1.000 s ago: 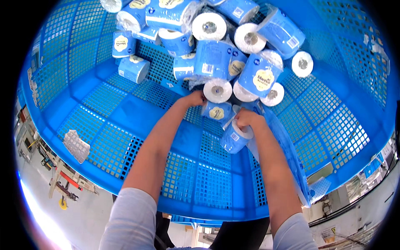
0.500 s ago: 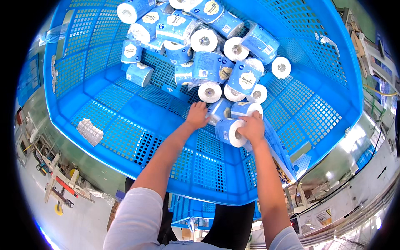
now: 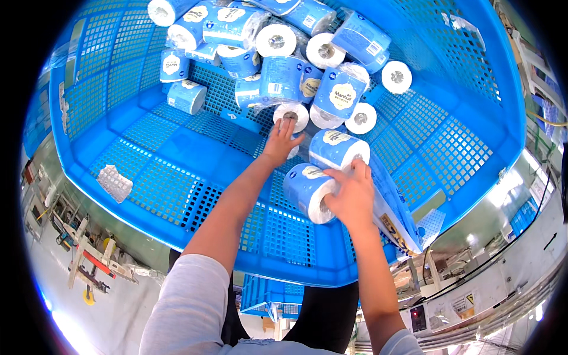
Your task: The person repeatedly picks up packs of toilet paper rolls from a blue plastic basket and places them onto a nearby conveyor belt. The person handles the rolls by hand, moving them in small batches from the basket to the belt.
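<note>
Gripping a blue-wrapped paper roll [image 3: 309,190] by its white end, the right hand [image 3: 350,197] holds it low over the blue perforated plastic crate [image 3: 177,148]. A second wrapped roll [image 3: 337,149] lies just beyond, touching its fingertips. The left hand [image 3: 280,142] reaches further in, fingers spread and resting on a roll with a white end [image 3: 290,116] at the near edge of the heap of wrapped rolls [image 3: 278,53]. Well off to the left hand's side lies a crumpled clear wrapper [image 3: 114,182].

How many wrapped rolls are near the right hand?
2: one wrapped roll under the right hand, a second roll just beyond. The far pile holds many more, some hidden.
</note>
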Tool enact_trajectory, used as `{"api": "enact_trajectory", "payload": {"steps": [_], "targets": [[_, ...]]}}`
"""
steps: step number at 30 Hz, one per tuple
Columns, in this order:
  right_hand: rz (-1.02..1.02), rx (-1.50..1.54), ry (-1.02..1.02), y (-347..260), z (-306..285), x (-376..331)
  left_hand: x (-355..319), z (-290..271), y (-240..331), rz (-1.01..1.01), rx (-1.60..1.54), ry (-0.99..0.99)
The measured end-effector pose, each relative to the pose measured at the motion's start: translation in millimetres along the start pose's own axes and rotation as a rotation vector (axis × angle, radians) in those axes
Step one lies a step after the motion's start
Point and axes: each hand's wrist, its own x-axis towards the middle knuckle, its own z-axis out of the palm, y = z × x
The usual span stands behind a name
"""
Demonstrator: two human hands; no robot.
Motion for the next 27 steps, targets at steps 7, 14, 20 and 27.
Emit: {"api": "enact_trajectory", "payload": {"steps": [7, 14, 20, 27], "targets": [[-0.089, 0.256, 0.096, -28.4, -36.1, -49.7, 6.5, -30.6, -12.5, 0.019, 0.147, -0.039], [-0.049, 0.266, 0.459, -10.5, -187.8, -202.7, -60.7, -244.4, 61.1, -0.107, -0.417, 0.311], [0.071, -0.412, 1.198, 67.1, -353.3, -413.0, -47.2, -512.3, 185.1, 0.053, -0.619, 0.691], [0.538, -0.684, 0.638, 136.2, -414.9, -583.5, 6.0, -687.3, 453.5, 0.849, -0.832, 0.816]]}}
